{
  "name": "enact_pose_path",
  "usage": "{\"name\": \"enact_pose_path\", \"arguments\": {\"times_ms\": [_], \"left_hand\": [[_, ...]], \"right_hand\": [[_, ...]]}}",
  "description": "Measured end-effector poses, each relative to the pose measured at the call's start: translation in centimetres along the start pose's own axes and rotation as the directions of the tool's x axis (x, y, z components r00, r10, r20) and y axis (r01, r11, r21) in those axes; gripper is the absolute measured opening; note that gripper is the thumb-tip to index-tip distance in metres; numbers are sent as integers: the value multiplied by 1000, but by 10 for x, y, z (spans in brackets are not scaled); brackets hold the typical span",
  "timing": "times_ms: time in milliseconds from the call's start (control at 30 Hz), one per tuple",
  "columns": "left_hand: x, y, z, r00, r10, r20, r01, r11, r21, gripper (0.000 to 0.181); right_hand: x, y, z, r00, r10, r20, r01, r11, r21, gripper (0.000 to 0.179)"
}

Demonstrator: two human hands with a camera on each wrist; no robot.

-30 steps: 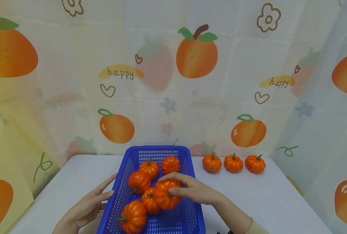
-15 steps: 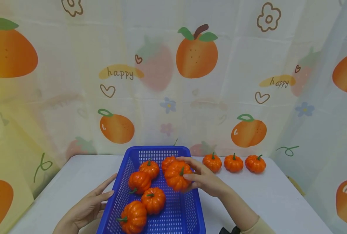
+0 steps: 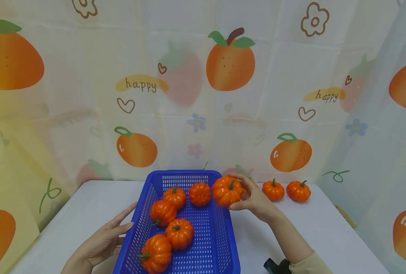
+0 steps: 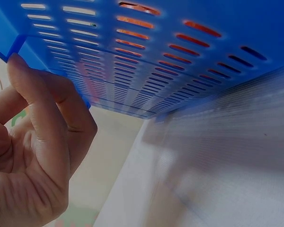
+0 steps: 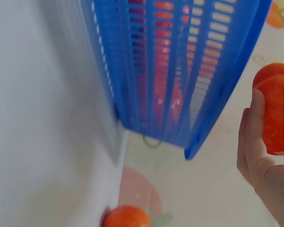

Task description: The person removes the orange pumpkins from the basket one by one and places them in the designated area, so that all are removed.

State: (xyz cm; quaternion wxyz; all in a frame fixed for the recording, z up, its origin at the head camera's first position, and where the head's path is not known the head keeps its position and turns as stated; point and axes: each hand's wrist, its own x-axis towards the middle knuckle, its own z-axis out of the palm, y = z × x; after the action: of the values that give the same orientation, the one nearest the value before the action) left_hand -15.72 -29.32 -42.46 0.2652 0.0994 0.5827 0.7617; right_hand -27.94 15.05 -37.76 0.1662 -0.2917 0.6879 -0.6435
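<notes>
My right hand holds an orange toy pumpkin with a green stem, raised over the right rim of the blue plastic basket. In the right wrist view the pumpkin sits against the fingers, above the basket's outer wall. My left hand is at the basket's left side, thumb and index finger extended to its rim. The left wrist view has fingertips of that hand right at the rim. Several pumpkins lie inside, among them one at the back and one near the front.
Right of the basket, a row of pumpkins stands along the back of the white table: one mostly hidden by my right hand, a middle one and an end one. A fruit-printed curtain hangs behind. A dark object shows by the right sleeve.
My right hand has lifted the pumpkin from among the others and carried it back and right, out to the basket's right rim. My left hand has stayed at the left side.
</notes>
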Motion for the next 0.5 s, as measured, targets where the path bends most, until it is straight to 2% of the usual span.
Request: {"name": "enact_pose_path", "arguments": {"times_ms": [200,500], "left_hand": [[0,0,0,1000,4,-5,-4,1000,3,49],[0,1,1,1000,-1,-7,1,1000,-10,48]], "right_hand": [[-4,8,-19,994,57,-97,-62,997,-49,80],[-9,25,-44,975,142,-171,-148,989,-22,81]]}}
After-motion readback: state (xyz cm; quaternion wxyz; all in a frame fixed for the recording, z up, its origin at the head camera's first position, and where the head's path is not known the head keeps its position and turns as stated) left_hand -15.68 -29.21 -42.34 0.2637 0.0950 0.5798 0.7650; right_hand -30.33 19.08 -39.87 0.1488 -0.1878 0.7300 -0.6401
